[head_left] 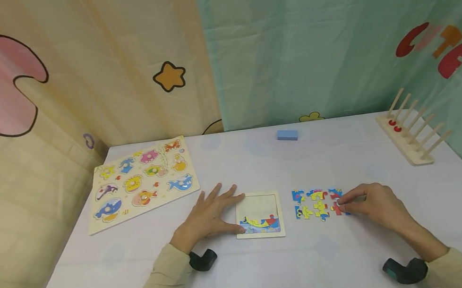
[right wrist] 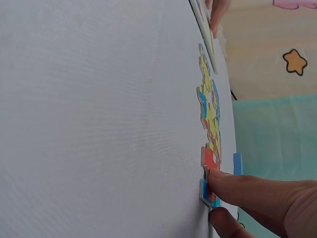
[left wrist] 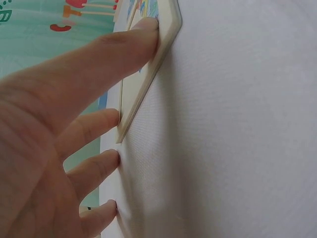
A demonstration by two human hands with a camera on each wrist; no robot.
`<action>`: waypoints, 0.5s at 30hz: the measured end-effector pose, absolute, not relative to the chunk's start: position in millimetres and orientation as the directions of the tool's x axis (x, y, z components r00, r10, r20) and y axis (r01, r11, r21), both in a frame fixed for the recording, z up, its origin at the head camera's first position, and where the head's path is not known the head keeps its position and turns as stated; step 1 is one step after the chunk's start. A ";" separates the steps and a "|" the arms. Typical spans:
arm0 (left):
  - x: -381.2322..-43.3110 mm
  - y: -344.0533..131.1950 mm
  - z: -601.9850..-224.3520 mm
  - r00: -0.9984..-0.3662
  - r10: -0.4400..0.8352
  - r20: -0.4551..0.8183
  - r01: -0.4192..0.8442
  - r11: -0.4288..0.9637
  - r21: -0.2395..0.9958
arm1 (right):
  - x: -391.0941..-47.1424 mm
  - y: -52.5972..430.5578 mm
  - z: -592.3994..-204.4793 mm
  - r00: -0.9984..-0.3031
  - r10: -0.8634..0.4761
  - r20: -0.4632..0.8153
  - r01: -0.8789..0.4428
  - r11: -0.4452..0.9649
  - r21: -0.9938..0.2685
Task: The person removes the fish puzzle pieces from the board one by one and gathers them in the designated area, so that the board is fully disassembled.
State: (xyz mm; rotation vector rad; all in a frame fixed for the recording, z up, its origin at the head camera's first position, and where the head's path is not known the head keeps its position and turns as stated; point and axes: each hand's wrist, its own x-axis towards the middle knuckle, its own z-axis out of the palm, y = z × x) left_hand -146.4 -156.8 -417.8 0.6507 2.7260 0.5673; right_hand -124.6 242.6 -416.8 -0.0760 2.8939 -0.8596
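A square wooden puzzle tray [head_left: 280, 214] lies on the table, its lower part filled with blue, yellow and red pieces. My left hand [head_left: 213, 215] spreads its fingers at the tray's left side. In the left wrist view, the thumb [left wrist: 141, 37] presses on the tray's rim and the index fingertip touches its edge. To the right of the tray, several loose jigsaw pieces [head_left: 319, 206] lie in two rows. My right hand [head_left: 377, 206] pinches a red and blue jigsaw piece [right wrist: 205, 191] at the right end of these rows; the fingers partly hide it.
An animal knob-puzzle board [head_left: 162, 180] lies at the back left. A blue block [head_left: 287, 135] sits near the far edge. At the back right stands a wooden peg rack [head_left: 416, 151] with a few red beads. Curtains hang behind the table.
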 end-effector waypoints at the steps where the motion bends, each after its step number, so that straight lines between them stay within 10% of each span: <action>1: -146.4 -156.7 -417.9 -0.859 0.480 -0.176 0.371 0.822 0.432 | -124.7 242.7 -416.4 -0.991 -0.082 -0.105 -0.011 0.838 -0.546; 15: -146.0 -156.4 -417.2 -0.860 0.478 -0.178 0.374 0.827 0.420 | -124.7 242.6 -415.7 -0.989 -0.086 -0.123 -0.004 0.833 -0.554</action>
